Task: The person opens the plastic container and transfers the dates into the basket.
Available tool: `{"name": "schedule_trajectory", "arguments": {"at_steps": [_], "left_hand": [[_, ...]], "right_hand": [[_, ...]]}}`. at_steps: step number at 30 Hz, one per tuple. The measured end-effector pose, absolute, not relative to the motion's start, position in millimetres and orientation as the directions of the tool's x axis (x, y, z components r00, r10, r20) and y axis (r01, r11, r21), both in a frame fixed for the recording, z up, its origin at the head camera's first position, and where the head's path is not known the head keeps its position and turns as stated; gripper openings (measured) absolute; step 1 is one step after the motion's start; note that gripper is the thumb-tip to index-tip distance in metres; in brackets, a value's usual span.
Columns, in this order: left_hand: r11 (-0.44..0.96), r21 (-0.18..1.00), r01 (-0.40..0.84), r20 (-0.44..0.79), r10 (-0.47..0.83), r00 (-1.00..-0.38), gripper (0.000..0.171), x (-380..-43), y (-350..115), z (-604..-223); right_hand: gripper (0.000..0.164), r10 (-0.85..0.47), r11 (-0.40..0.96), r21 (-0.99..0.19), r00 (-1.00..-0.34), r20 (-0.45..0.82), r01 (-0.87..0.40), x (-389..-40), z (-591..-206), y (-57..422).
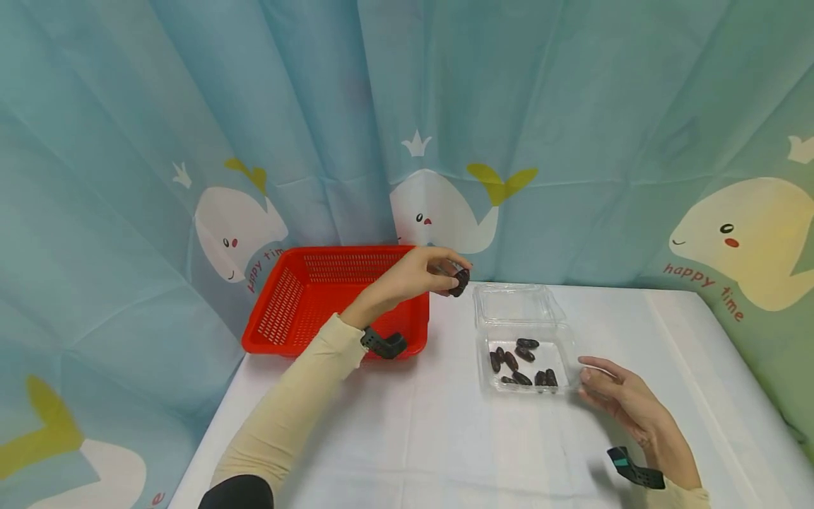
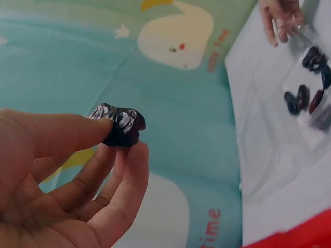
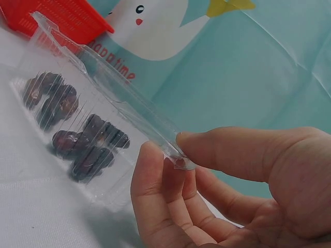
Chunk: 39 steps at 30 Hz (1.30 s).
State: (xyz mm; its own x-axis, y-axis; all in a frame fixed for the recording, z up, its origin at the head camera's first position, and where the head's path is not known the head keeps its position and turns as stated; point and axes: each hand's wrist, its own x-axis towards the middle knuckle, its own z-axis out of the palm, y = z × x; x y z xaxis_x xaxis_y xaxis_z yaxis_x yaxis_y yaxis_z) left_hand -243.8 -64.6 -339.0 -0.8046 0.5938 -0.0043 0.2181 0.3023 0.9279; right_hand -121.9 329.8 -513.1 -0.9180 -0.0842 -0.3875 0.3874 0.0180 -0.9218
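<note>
My left hand (image 1: 427, 272) is raised just past the right end of the red basket, pinching a dark, wrinkled date (image 2: 121, 124) between thumb and fingers. Part of the date is hidden by the thumb. On the table lies a clear plastic clamshell box (image 1: 491, 389) with its lid (image 1: 515, 305) folded back toward the curtain. Several dark dates (image 1: 524, 353) are scattered inside the box. My right hand (image 1: 626, 403) is at the box's right side, and in the right wrist view its thumb and fingers pinch the corner of the clear rim (image 3: 178, 155).
A red plastic basket (image 1: 254, 348) with slotted walls stands at the back left of the white table (image 1: 445, 452), under my left forearm. A blue-green curtain (image 1: 572, 106) with whale prints hangs behind the table. Each wrist carries a black strap (image 1: 384, 345).
</note>
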Motion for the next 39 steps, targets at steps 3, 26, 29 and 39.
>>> {"name": "schedule_trajectory", "arguments": {"at_steps": [3, 26, 29, 39], "left_hand": [[0.298, 0.939, 0.171, -0.032, 0.570, -0.821, 0.030, -252, -76, -332], [0.249, 0.945, -0.212, -0.295, 0.367, -0.882, 0.046, -309, -167, -343], [0.189, 0.932, -0.309, -0.357, 0.338, -0.871, 0.047, -317, -178, -351], [0.148, 0.877, -0.457, -0.480, 0.260, -0.838, 0.051, -326, -209, -375]], "right_hand": [[0.044, -0.082, 0.020, -0.922, -0.918, -0.388, 0.388, -122, -514, 330], [0.040, -0.104, -0.001, -0.922, -0.917, -0.385, 0.387, -123, -515, 331], [0.033, -0.115, -0.024, -0.927, -0.922, -0.370, 0.375, -124, -514, 331], [0.028, -0.133, -0.066, -0.932, -0.929, -0.345, 0.356, -122, -515, 333]]}}
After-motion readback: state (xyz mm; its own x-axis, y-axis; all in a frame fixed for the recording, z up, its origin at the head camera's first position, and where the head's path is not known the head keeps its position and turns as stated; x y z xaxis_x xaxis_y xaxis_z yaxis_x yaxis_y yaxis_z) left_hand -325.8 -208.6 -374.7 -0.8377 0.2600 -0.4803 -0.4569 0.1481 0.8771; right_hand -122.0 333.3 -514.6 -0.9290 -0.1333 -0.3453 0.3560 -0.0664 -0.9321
